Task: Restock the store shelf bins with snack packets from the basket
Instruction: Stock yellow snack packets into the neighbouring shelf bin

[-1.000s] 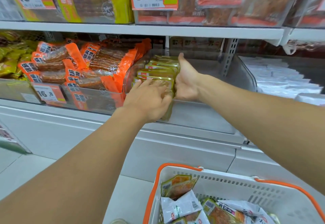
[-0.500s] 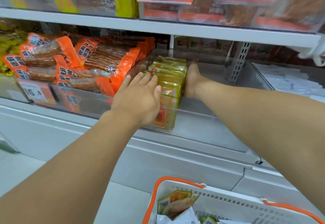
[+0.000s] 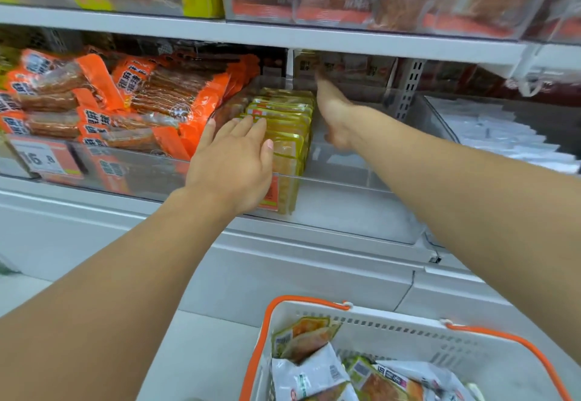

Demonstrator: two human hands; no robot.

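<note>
Head view shows the right hand point(image 3: 333, 117) has let go of the yellow packets point(image 3: 283, 127) and lies flat beside them, while the left hand point(image 3: 232, 161), flat too, presses them at the bin's point(image 3: 345, 208) front left, so this row looks nearly tidy.

One head-worn view, close in; faces forward and down at shelf bins point(image 3: 361, 186) and basket point(image 3: 408, 331).

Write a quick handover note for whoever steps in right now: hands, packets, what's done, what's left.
Left hand: open, flat against the front of the yellow-green packets.
Right hand: open beside the row's right side, holding nothing.
Done: that row stands on edge at the left of the clear bin.
Left: more snack packets wait in the basket; the bin's right part has room.
</note>
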